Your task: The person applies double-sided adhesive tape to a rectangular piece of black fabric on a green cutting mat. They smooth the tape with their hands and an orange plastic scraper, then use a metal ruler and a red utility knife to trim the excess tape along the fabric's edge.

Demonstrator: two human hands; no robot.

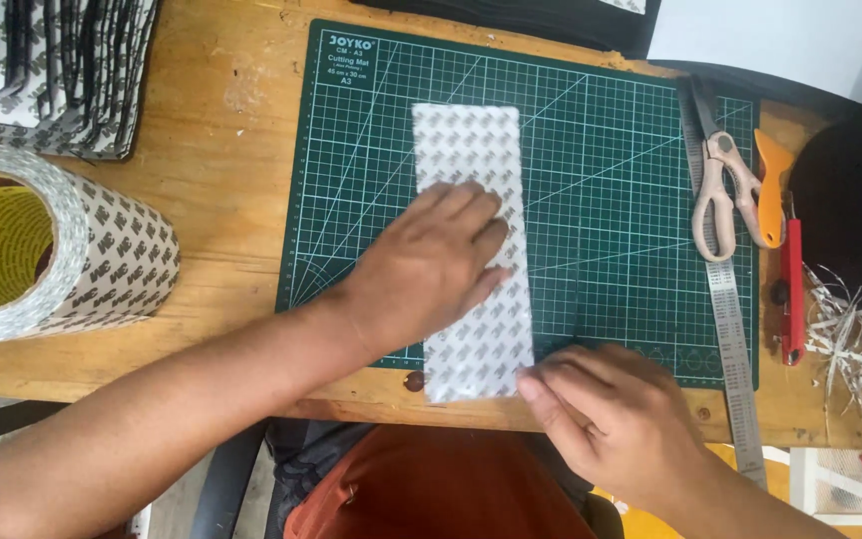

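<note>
Head view: wooden table (pixel 221 150); green cutting mat (pixel 611 200) on it; patterned strip (pixel 471 150) lying lengthwise on mat, near end overhanging; looks thin, light, floppy; left hand (pixel 431 265) flat, fingers spread, pressing middle; right hand (pixel 611 414) fingertips pinching near corner, likely best grip point.

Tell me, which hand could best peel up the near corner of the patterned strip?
Probably the right hand: its fingertips already touch the strip at its near right corner. The left hand lies flat across the strip's middle, pressing it onto the mat.
</note>
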